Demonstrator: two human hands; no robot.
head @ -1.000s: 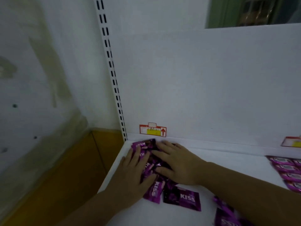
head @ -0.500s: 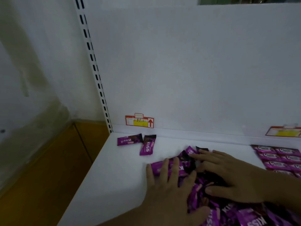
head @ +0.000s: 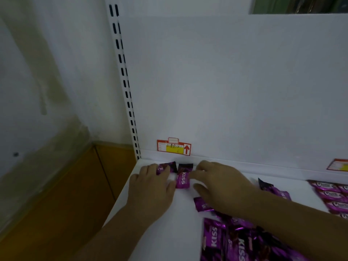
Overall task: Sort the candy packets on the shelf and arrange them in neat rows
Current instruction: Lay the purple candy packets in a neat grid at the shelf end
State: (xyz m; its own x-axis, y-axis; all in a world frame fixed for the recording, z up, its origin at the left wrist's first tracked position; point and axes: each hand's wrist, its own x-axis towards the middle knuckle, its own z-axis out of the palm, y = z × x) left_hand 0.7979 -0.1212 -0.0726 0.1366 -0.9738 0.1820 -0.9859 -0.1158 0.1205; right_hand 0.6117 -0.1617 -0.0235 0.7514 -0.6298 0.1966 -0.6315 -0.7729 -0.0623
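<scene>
Spanning the lower frame: white shelf (head: 180,223), white panel (head: 226,91) behind it.

- Rear left corner: two purple packets side by side. Left hand (head: 150,187) lies flat, straight fingers resting on the left packet (head: 165,167). Right hand (head: 220,185) has relaxed, spread fingers just beside the KISS packet (head: 183,178), grasping nothing.
- Front right: loose pile (head: 235,242) of purple packets, partly under the right forearm.
- Right edge: neat row (head: 333,196) of packets.
- Panel foot: red-and-yellow tag (head: 174,147); second tag (head: 339,164) far right.
- Left of shelf: slotted upright (head: 123,72), stained wall (head: 37,72), brown surface (head: 66,194) below.
</scene>
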